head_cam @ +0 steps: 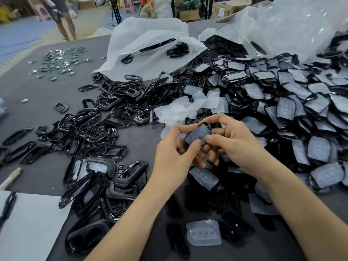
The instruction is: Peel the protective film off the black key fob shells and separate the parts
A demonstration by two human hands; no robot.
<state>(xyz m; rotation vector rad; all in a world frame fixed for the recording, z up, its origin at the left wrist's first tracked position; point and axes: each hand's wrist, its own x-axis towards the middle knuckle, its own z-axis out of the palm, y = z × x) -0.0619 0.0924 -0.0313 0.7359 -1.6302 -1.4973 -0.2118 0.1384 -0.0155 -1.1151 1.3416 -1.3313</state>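
Holding one key fob shell [197, 135] just right of the frame's centre, above the dark tabletop [37, 95], both hands pinch it. The left hand [175, 147] grips its left edge between thumb and forefinger. The right hand [231, 142] arches a forefinger over the top and sets its thumb on the cloudy film [200, 133] still covering the face.

To my eye the peel is only starting. It would go best with a nail caught under one film corner and pulled low and steadily, the left hand keeping the shell from twisting.

Peeled films [184, 108] lie just above the hands, loose black frames [105, 119] spread to the left, and unpeeled shells [282, 102] heap up on the right.

A white bag [146, 48] in the upper middle lies open, with a few black frames inside. A clear bag [291, 25] at upper right is crumpled, and I cannot tell what it holds.
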